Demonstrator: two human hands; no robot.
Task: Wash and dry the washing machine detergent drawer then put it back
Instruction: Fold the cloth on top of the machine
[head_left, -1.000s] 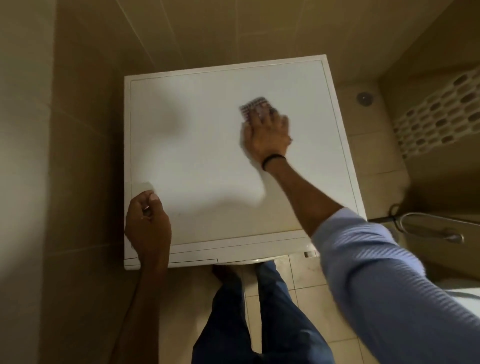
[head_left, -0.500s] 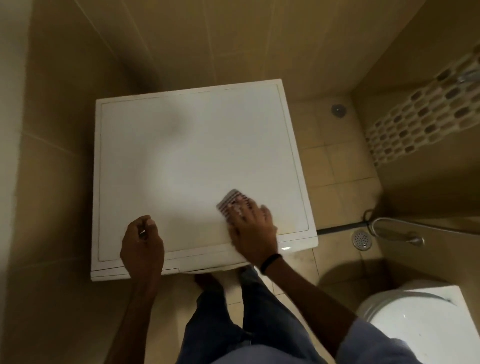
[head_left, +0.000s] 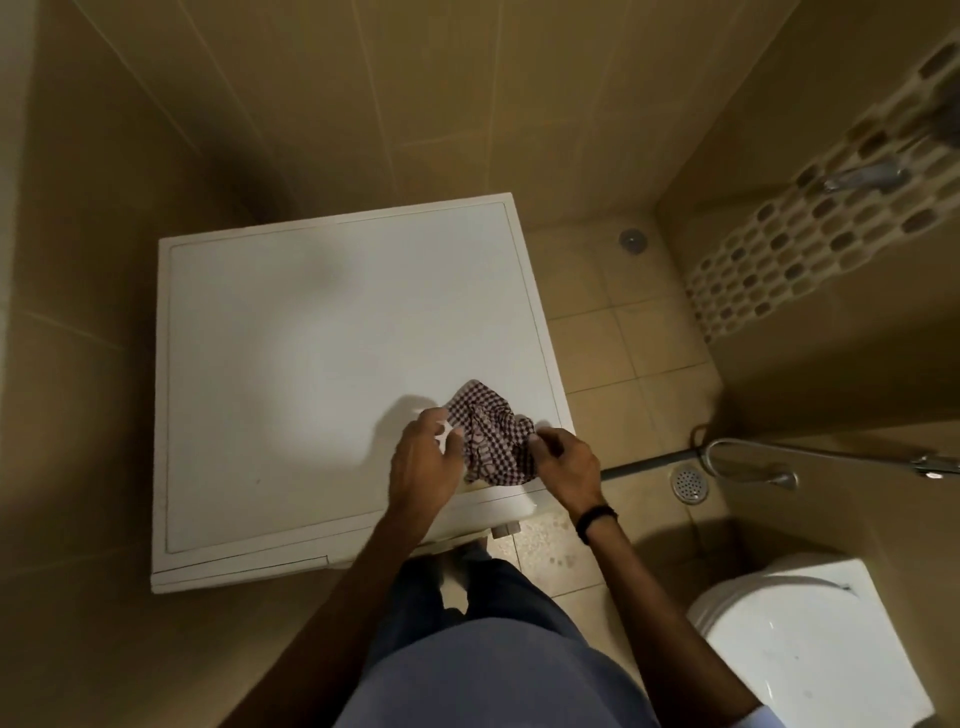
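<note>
Hovering over washing machine (head_left: 311, 364), left hand (head_left: 426, 465) and right hand (head_left: 566, 462) clamp fingers on checked cloth (head_left: 491, 436)

I see my left hand (head_left: 423, 460) and right hand (head_left: 563, 462) near the front right corner of the washing machine top (head_left: 311, 364). Each grips one side of the bunched checked cloth (head_left: 491, 441). A white toilet (head_left: 810, 639) stands on the floor to the right.

Your head camera looks almost straight down from above, near over the washing machine top (head_left: 311, 364), with the toilet (head_left: 810, 649) at near right.
</note>
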